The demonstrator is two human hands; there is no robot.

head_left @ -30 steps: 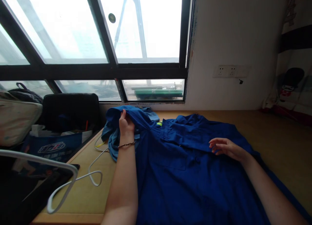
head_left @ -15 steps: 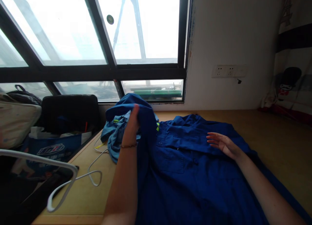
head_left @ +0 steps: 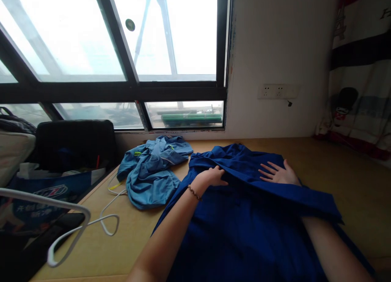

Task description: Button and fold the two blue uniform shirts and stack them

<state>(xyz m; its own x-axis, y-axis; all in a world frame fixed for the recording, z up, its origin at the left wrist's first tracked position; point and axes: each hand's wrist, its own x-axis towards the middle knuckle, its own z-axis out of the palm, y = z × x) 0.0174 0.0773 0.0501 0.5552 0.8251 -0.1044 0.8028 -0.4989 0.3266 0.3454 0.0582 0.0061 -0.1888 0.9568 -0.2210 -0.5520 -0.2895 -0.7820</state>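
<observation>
A dark blue long-sleeved work jacket point(head_left: 244, 241) lies spread on the wooden tabletop. Its sleeve point(head_left: 293, 194) is folded across the chest toward the right and drapes over my right wrist. My left hand point(head_left: 212, 177), wearing a beaded bracelet point(head_left: 194, 192), touches the jacket near the sleeve's lower edge. Its thumb and fingers are apart. My right hand point(head_left: 279, 175) is open above the cloth, fingers spread, with its forearm passing under the sleeve. Left of the jacket lies a crumpled lighter blue garment point(head_left: 152, 172) with yellow-green trim.
A white cable point(head_left: 113, 217) loops over the tabletop point(head_left: 100, 249) at the left, near a white curved bar point(head_left: 76, 206). Bags and a black chair back point(head_left: 76, 147) stand beyond the left edge. The window, wall socket point(head_left: 278, 91) and printed curtain point(head_left: 357, 94) are behind.
My left hand has moved right and down, bringing the raised sleeve across the jacket and letting it go. The sleeve now covers my right wrist. The lighter garment has come into fuller view.
</observation>
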